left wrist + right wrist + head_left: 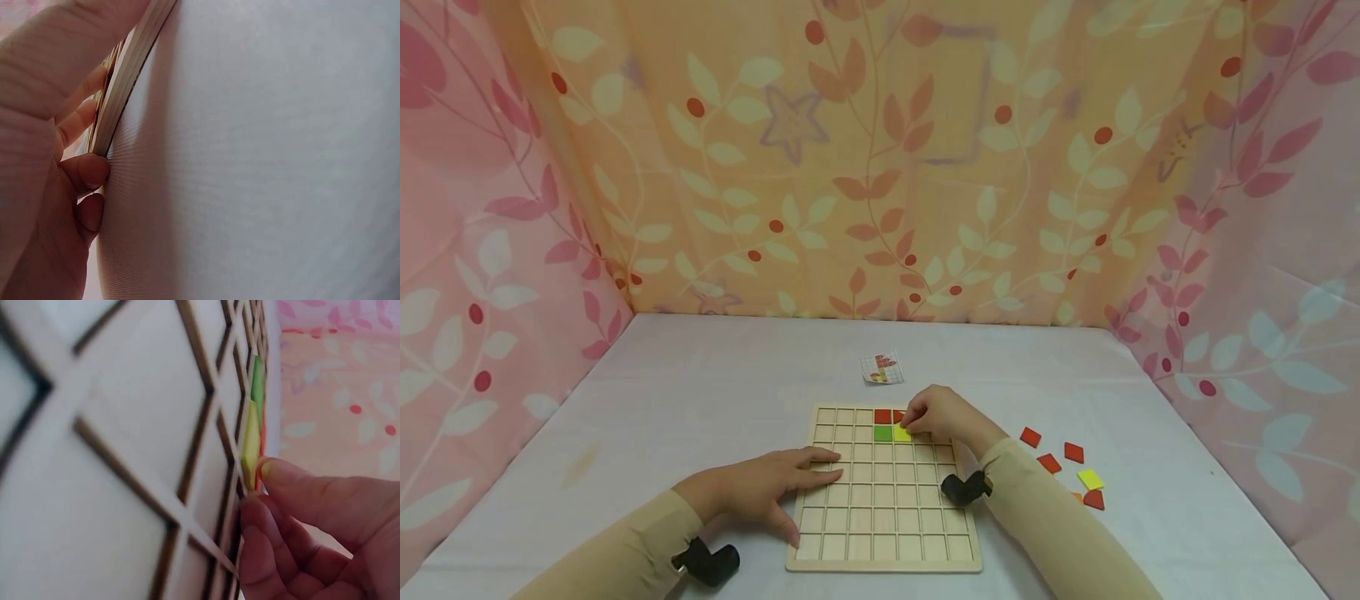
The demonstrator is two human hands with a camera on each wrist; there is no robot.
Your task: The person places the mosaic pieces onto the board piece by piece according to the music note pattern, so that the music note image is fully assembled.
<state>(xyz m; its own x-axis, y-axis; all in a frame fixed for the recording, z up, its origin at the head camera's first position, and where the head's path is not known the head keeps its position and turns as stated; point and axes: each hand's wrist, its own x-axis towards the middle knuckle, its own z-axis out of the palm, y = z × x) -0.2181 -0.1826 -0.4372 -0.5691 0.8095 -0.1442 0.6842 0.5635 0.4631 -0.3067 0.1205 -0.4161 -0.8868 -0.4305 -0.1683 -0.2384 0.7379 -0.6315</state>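
Fingers (257, 517) of right hand (951, 416) pinch a partly hidden red piece (897, 416); left hand (760, 483) spread.

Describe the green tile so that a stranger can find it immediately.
On the white table lies a wooden board. In its second row from the far edge, left of a yellow tile, sits the green tile: the only green one visible.

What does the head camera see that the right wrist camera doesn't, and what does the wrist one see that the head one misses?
Only the head view shows the left hand, the picture card and the loose tiles right of the board.

Only the right wrist view shows the inner side of the right hand up close.

Both show that hand, the gridded board, green tile, yellow tile and patterned cloth.
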